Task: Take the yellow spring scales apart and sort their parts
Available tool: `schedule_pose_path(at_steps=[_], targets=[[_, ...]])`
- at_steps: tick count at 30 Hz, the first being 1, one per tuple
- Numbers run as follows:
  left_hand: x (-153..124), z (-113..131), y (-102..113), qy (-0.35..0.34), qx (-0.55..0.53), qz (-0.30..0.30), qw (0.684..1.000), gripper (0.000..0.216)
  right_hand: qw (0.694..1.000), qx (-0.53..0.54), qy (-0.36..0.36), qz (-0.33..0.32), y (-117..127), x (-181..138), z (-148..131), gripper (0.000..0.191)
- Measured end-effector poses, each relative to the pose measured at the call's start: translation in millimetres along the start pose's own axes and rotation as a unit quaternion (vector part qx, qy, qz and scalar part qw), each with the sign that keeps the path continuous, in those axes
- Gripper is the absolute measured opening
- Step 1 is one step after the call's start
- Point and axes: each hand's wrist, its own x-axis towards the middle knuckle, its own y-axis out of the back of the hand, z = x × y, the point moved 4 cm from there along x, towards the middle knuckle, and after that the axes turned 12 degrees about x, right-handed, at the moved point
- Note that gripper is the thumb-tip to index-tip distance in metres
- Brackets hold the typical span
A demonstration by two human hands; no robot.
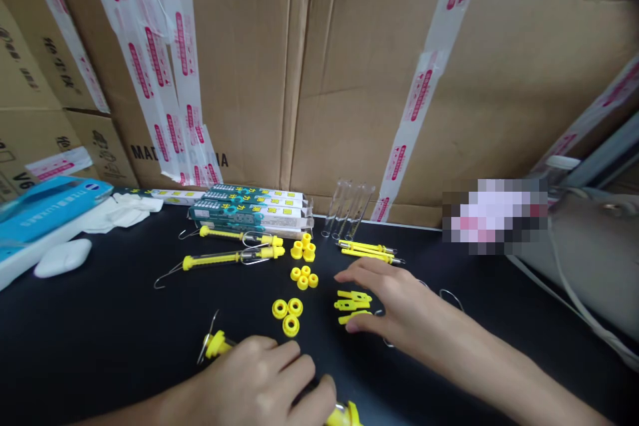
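Note:
My left hand [272, 379] is wrapped round a clear tubular spring scale with a yellow cap [217, 345] and wire hook; its other yellow end shows past my fingers, and its middle is hidden. With thumb and fingers spread, my right hand [394, 299] reaches around several flat yellow pieces [353, 305], the thumb close to the nearest one. Left of them lie yellow rings [286, 317], small yellow bushings [303, 277] and yellow caps [303, 249] in groups. Two assembled spring scales [232, 257] with hooks lie at the back left.
Clear tubes [348, 210] stand against a cardboard wall [349, 80]. Before them lie yellow rods with springs [369, 251]. Printed slim boxes [249, 208] are stacked at the back. A blue box [50, 213] and a white case [64, 257] are at left; a cable [564, 279] hangs at right.

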Motion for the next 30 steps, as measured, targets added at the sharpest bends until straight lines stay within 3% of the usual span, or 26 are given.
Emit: schedule_pose_path(at_steps=[2, 5, 10, 20, 25, 30], targets=[[1, 0, 1, 0.012, -0.004, 0.006, 1.0, 0.02, 0.999, -0.016, -0.022, -0.021, 1, -3, 14, 0.054], [2, -1, 1, 0.026, -0.007, 0.024, 0.999, 0.021, 0.999, -0.01, -0.016, -0.03, -3, -5, 20, 0.041], [4, -2, 0, 0.03, -0.009, 0.046, 0.998, 0.026, 0.999, 0.015, 0.003, -0.043, -13, -9, 11, 0.028], [2, -1, 1, 0.027, -0.001, 0.049, 0.998, 0.026, 0.999, 0.031, 0.022, -0.031, -33, -24, -6, 0.031], [2, -3, 1, 0.059, 0.019, 0.073, 0.995, 0.026, 0.998, 0.043, 0.047, 0.019, -28, -28, -11, 0.05], [3, -6, 5, 0.104, 0.077, 0.11, 0.986, 0.022, 0.984, 0.149, 0.071, 0.062, -11, -38, -17, 0.025]])
